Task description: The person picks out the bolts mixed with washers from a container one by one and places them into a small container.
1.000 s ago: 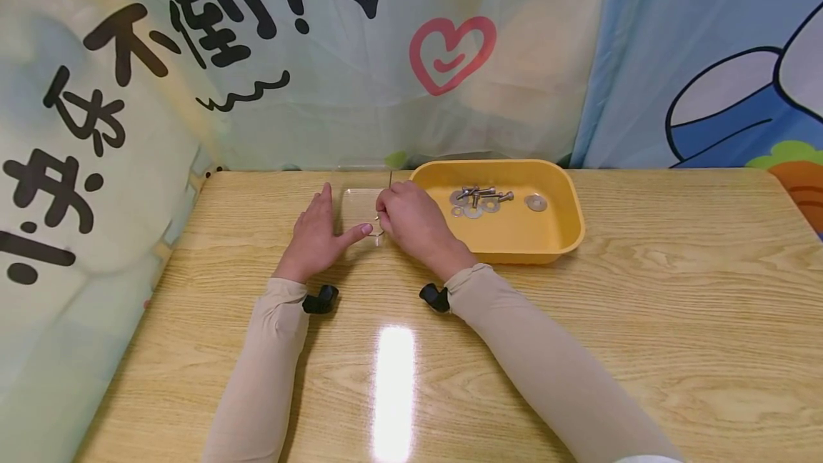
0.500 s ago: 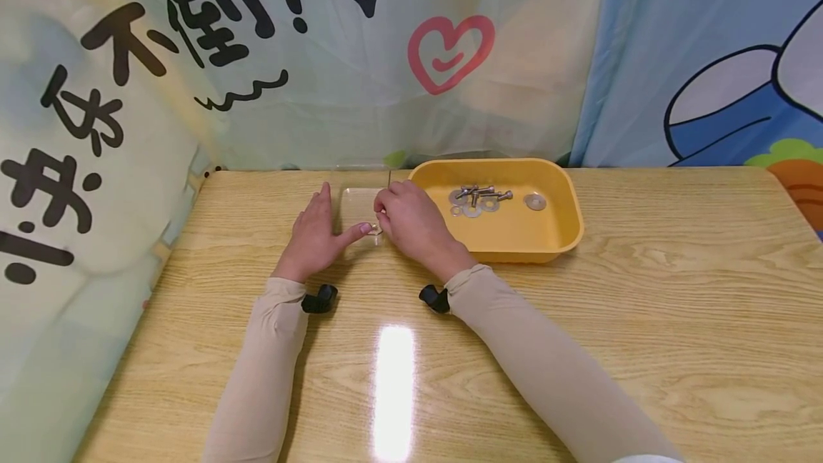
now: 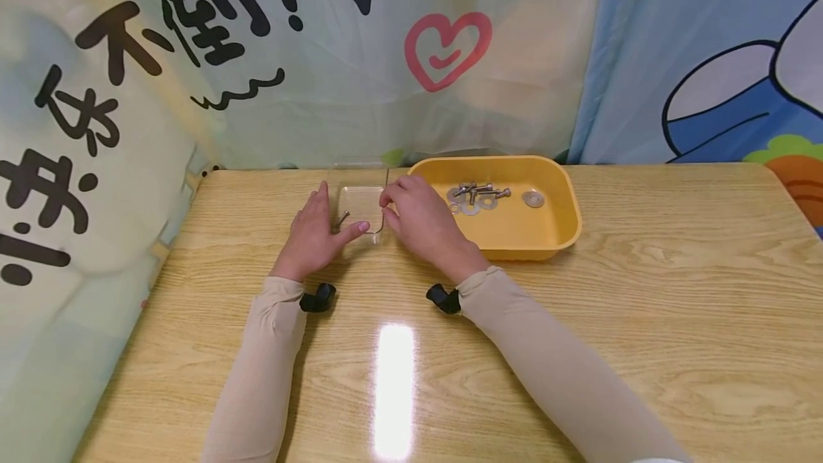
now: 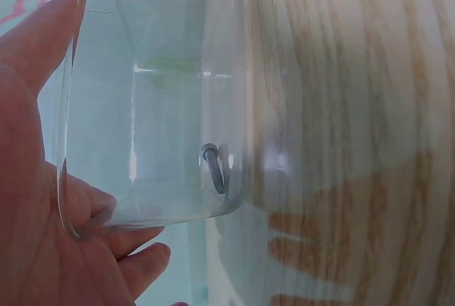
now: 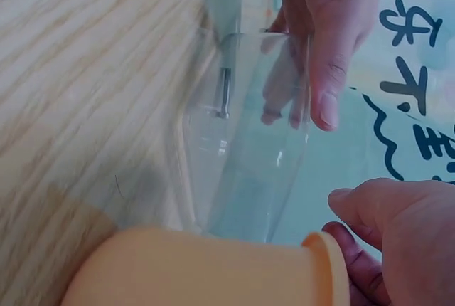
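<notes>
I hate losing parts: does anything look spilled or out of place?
Nothing looks spilled: the heaped screws lie in the yellow tray, and a lone screw in the clear box. Slightly odd: one washer sits apart from that heap.

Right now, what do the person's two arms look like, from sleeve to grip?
The left sleeve and right sleeve are long, plain and beige, wrinkled near their ends. A small black gadget sits by the left one's end, a matching gadget by the right's. The left grip and right grip are bare: no gloves, rings or cables show.
</notes>
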A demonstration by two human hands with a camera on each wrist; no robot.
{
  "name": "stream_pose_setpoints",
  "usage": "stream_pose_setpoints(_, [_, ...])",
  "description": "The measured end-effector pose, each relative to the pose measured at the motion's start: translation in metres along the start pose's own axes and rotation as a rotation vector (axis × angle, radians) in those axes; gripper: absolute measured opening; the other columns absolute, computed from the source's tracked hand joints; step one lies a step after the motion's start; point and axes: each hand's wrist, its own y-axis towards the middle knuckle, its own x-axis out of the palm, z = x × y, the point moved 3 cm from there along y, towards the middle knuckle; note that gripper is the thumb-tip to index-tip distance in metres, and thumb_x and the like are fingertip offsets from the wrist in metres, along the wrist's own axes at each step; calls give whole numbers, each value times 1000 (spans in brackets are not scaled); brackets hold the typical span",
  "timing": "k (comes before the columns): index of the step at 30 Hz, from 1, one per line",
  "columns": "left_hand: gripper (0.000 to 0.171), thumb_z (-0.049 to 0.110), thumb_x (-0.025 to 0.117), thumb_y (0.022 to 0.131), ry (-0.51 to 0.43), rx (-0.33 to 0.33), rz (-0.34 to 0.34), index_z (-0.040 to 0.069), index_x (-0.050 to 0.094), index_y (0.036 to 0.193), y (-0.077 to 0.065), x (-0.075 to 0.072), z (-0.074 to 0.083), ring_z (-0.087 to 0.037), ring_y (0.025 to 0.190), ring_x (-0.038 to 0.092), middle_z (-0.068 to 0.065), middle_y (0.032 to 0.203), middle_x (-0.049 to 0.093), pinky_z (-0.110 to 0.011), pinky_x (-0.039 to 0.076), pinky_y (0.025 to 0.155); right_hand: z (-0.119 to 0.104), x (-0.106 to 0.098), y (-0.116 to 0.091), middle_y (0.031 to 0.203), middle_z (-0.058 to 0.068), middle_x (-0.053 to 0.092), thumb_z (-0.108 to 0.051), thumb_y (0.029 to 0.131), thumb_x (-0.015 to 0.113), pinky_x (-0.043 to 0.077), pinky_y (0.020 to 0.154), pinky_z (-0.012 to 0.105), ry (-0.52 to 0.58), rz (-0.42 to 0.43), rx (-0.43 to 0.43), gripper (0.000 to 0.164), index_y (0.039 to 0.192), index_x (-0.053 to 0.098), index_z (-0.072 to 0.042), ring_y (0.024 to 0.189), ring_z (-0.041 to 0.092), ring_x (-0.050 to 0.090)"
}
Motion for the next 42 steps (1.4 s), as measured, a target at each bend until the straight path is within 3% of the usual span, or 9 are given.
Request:
stream_pose_setpoints(30, [106, 57, 60, 96, 1, 17, -1, -4, -1, 159, 0, 1, -2, -38, 153, 6, -23, 165, 7, -58, 10, 120, 31, -28, -25, 113, 14, 63, -14, 98, 66, 47, 96, 43, 93, 19, 162, 16, 109, 70, -2, 114, 33, 53])
stream_pose_setpoints(42, [106, 58, 59, 96, 7, 10, 1, -3, -2, 159, 1, 2, -4, -37, 153, 6, -23, 166, 7, -56, 9, 121, 43, -34, -34, 110, 14, 64, -14, 99, 65, 46, 93, 44, 119, 61, 182, 16, 108, 69, -1, 108, 33, 53])
